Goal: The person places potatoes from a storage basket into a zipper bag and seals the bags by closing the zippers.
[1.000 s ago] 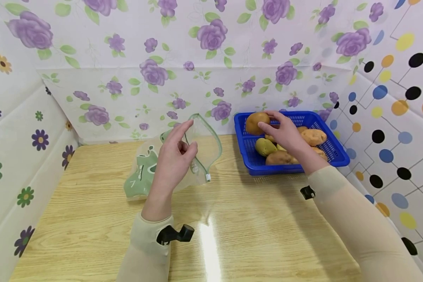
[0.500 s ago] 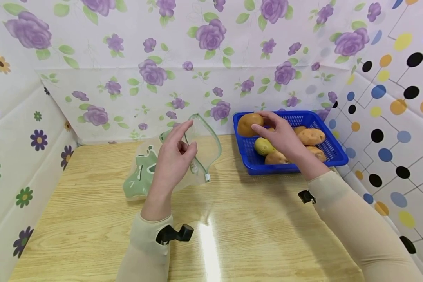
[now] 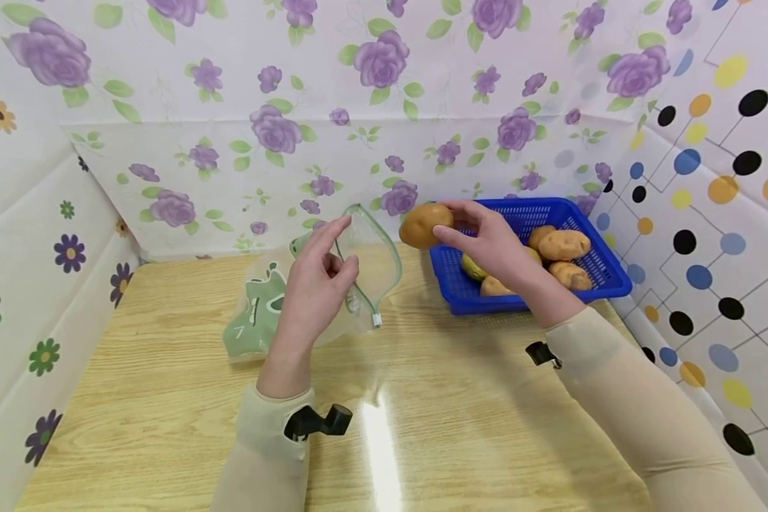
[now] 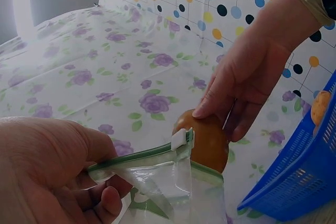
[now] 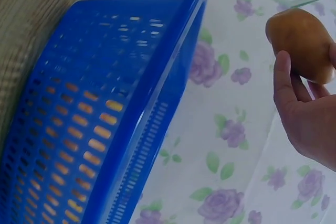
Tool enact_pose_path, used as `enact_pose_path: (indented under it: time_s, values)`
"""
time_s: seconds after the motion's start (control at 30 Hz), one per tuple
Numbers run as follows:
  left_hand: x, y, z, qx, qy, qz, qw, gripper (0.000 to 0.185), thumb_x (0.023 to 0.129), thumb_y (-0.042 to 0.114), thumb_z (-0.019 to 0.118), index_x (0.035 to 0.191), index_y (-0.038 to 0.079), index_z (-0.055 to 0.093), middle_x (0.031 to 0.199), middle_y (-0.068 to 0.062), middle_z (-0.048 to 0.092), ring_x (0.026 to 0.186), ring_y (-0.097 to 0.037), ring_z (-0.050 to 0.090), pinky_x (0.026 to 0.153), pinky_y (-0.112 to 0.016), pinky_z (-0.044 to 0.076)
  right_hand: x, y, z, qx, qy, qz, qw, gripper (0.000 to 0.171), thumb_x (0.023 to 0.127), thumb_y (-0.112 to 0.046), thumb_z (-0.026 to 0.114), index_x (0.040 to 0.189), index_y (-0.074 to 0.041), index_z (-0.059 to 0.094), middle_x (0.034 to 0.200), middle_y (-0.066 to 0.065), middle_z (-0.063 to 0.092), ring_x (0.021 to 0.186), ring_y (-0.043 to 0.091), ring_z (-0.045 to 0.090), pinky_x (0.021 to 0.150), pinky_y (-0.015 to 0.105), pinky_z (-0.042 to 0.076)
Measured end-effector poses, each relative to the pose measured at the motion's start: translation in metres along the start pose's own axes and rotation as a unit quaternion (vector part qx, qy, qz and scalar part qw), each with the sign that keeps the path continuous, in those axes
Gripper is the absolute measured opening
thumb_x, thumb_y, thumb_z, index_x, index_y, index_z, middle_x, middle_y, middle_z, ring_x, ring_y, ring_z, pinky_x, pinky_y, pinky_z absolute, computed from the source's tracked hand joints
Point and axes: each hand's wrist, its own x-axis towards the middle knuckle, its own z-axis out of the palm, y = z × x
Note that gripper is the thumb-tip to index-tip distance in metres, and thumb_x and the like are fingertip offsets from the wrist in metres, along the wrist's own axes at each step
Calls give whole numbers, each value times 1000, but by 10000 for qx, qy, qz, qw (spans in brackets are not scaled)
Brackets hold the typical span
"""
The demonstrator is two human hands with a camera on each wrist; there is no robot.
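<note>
In the head view my right hand (image 3: 493,245) holds a smooth brown potato (image 3: 422,225) between thumb and fingers, in the air just left of the blue basket (image 3: 480,304). My left hand (image 3: 310,295) grips the rim of a clear zip bag (image 3: 374,259) with green print and a white slider. The bag's mouth stands open toward the right. In the left wrist view the potato (image 4: 210,140) appears just behind the green zip edge (image 4: 142,155); whether they touch I cannot tell. My left hand hides part of the bag.
Several tan potatoes (image 3: 564,245) lie in the basket with a yellow-green, roundish item (image 3: 472,267), partly hidden by my right hand. Flowered sheeting (image 3: 275,163) rises behind the wooden table (image 3: 454,412), and dotted sheeting (image 3: 710,249) stands on the right.
My right hand has carried the potato left, from over the basket to beyond its left rim, nearer the bag. My left hand and the bag have stayed in place.
</note>
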Motion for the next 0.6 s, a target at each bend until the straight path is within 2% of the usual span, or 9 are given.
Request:
enact_pose_path:
  time_s: [0.23, 0.43, 0.6]
  values:
    - [1, 0, 1, -31, -3, -24, 10000, 62, 103, 2, 66, 163, 16, 58, 154, -3, 58, 72, -20, 52, 63, -26, 43, 3, -11, 10, 267, -248, -48, 9993, 59, 107, -39, 75, 159, -18, 58, 147, 2, 65, 134, 21, 63, 111, 46, 53]
    - [2, -1, 1, -42, -12, -23, 10000, 62, 103, 2, 66, 163, 17, 58, 154, -3, 58, 72, -21, 52, 64, -26, 43, 5, -21, 22, 200, -522, -233, 9982, 52, 108, -35, 75, 156, -20, 62, 142, 2, 68, 126, 20, 67, 106, 45, 55]
    - [1, 0, 1, -41, -3, -69, 10000, 62, 103, 1, 67, 163, 16, 58, 155, -4, 58, 72, -21, 53, 64, -26, 44, 8, -24, 35, 189, -737, -282, 9967, 54, 108, -37, 73, 157, -17, 61, 147, 3, 65, 128, 21, 68, 107, 47, 55]
